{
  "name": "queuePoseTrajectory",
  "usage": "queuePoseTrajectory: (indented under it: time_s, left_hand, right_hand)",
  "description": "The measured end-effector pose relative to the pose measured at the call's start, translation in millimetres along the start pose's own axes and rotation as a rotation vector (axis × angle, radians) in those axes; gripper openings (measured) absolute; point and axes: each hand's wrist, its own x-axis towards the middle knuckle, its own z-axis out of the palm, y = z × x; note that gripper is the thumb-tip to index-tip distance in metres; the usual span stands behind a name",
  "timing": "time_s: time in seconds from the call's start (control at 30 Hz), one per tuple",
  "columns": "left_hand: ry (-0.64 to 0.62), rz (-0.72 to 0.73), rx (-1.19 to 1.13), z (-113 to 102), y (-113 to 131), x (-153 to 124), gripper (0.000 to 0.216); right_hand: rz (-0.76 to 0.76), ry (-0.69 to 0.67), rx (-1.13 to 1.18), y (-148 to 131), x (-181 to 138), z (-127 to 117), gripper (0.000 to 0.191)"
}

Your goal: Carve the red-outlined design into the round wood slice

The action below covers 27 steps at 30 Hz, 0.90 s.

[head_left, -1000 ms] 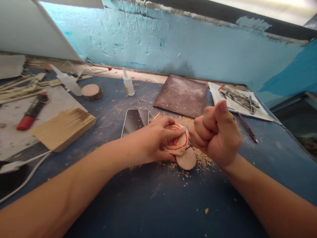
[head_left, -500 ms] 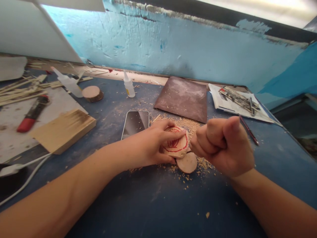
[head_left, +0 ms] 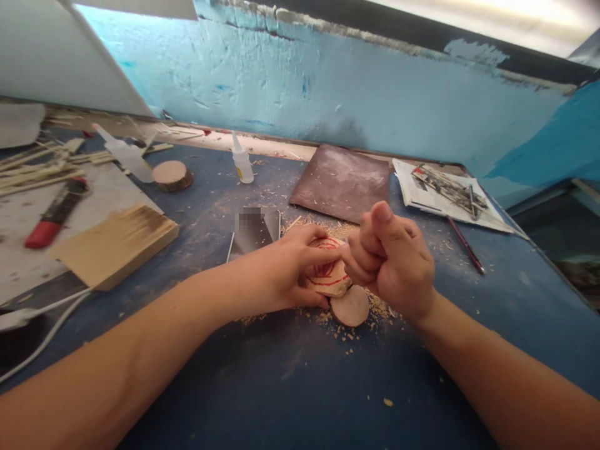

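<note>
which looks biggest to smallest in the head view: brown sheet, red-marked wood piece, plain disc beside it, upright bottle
1. Brown sheet
2. Red-marked wood piece, partly covered by the left hand
3. Plain disc
4. Upright bottle

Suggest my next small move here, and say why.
Perhaps slide your left hand slightly back along the red-marked wood piece: the left fingertips sit very near your closed right hand, nearby wood shavings suggest cutting, and any tool in that fist is hidden.

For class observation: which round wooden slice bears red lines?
The marked slice in the left hand; the small slice nearby and the far slice look plain.
</note>
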Motion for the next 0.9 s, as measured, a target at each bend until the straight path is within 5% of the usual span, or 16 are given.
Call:
queuePoseTrajectory:
  time_s: [0.3,0.53,0.7,0.9]
  left_hand:
    - [0.033,-0.011,-0.005,3.1,-4.5,-1.6,0.070]
    - [0.002,-0.026,-0.030,-0.6,2.0,-0.1,0.046]
    - [0.015,-0.006,-0.013,0.4,-0.2,0.6,0.041]
    - [0.052,-0.005,-0.013,4.2,-5.2,-3.4,0.073]
  right_hand:
    - [0.013,-0.098,0.051,-15.0,-12.8,-1.7,0.068]
    - [-0.174,-0.061,-0.170,12.3,-26.8,9.1,0.053]
    - [-0.148,-0.052,-0.072,15.0,-15.7,13.4,0.055]
    - [-0.011,-0.048,0.045,-7.5,-13.7,4.8,0.067]
